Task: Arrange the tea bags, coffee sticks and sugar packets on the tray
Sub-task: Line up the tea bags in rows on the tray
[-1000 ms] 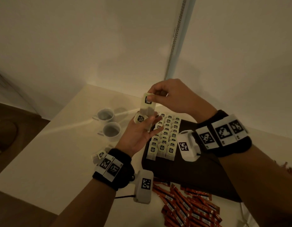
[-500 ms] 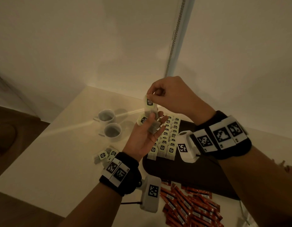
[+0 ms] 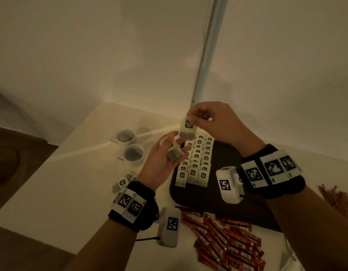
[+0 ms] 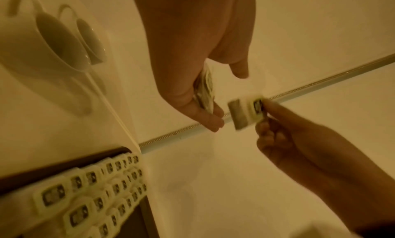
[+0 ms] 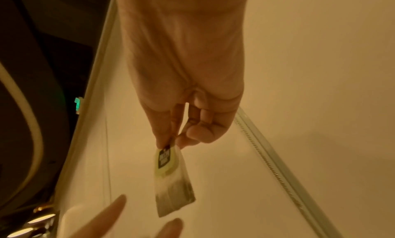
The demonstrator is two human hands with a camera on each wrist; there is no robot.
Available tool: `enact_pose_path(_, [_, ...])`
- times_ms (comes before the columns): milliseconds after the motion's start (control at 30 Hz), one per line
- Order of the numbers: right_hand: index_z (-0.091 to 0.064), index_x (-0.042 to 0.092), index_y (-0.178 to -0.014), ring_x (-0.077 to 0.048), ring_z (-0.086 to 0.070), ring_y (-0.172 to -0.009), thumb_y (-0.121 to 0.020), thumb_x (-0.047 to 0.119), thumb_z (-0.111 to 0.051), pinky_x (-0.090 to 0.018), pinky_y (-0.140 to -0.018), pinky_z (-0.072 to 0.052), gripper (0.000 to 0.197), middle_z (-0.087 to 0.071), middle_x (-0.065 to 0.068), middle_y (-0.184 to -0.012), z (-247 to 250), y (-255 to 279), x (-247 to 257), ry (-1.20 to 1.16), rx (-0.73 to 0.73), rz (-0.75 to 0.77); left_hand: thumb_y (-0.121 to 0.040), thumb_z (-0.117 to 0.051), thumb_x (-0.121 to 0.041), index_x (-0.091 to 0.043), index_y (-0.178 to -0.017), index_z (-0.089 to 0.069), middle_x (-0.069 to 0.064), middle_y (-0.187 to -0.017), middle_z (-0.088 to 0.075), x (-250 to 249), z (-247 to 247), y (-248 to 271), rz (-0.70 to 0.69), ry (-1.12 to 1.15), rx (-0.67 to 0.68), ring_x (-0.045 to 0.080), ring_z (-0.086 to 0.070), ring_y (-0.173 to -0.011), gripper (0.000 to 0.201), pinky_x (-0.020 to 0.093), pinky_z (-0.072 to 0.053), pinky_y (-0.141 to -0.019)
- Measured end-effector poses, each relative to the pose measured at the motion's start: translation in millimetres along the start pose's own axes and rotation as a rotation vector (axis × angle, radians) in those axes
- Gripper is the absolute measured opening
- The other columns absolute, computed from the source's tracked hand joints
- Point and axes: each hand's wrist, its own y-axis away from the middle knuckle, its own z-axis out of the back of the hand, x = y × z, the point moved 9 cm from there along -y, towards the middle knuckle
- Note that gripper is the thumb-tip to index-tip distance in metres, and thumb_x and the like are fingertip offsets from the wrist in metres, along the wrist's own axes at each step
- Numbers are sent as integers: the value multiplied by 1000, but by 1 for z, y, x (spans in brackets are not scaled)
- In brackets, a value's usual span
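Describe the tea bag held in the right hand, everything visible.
The tea bag is a pale, translucent pouch, dark tea showing in its lower part, with a light tag bearing a dark printed label at the top. The right hand pinches it by the tag end, so it hangs in the air above the tray's rows, clear of the left hand.

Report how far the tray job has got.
Done: rows of tea bags on the tray. In hand: right hand pinches one bag; left hand holds more. Left: loose bags and coffee sticks on the table.
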Motion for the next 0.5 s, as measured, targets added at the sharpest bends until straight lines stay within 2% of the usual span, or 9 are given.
enact_pose_path(133, [-67, 18, -104, 9, -51, -72, -91, 21, -59, 3, -61, -37, 15, -59, 16, -85, -37, 30, -62, 67, 153, -184, -93, -41, -52, -8, -111, -58, 17, -105, -71, -8, 35, -2, 63, 45, -131, 32, -69, -97, 51, 31, -59, -70])
enact_pose_path(200, [-64, 16, -109, -1, -57, -76, -94, 19, -55, -4, -60, -43, 18, -64, 4, -99, -70, 51, -100, 125, 276, -299, -95, -34, -55, -7, -107, -59, 17, -101, -72, -17, 43, -2, 45, 29, -155, 32, -70, -92, 55, 31, -60, -70])
enact_pose_path(267, [-62, 11, -112, -13, -61, -91, -94, 17, -54, -14, -73, -48, 21, -63, -5, -111, -102, 71, -133, 140, 382, -392, -96, -30, -57, -8, -103, -59, 17, -96, -73, -23, 46, -1, 32, 17, -162, 30, -71, -86, 58, 32, -59, -72])
enact_pose_path(300, [-63, 10, -112, -14, -59, -96, -94, 15, -54, -15, -76, -47, 21, -62, -6, -114, -115, 78, -146, 136, 416, -424, -97, -28, -57, -8, -102, -59, 17, -94, -73, -25, 47, 0, 30, 15, -164, 30, -71, -84, 59, 33, -59, -73])
enact_pose_path(400, [-64, 8, -109, -11, -55, -96, -92, 12, -56, -10, -74, -43, 19, -62, -8, -114, -144, 91, -170, 154, 464, -436, -98, -25, -57, -6, -104, -59, 18, -94, -73, -25, 52, 1, 35, 12, -170, 31, -72, -84, 61, 34, -59, -74])
enact_pose_path(500, [-65, 9, -103, -18, -58, -104, -90, 12, -59, -22, -85, -47, 15, -63, -8, -112, -156, 94, -189, 168, 429, -477, -97, -24, -59, -6, -107, -58, 18, -95, -73, -21, 56, 1, 45, 5, -177, 32, -71, -84, 64, 33, -60, -69])
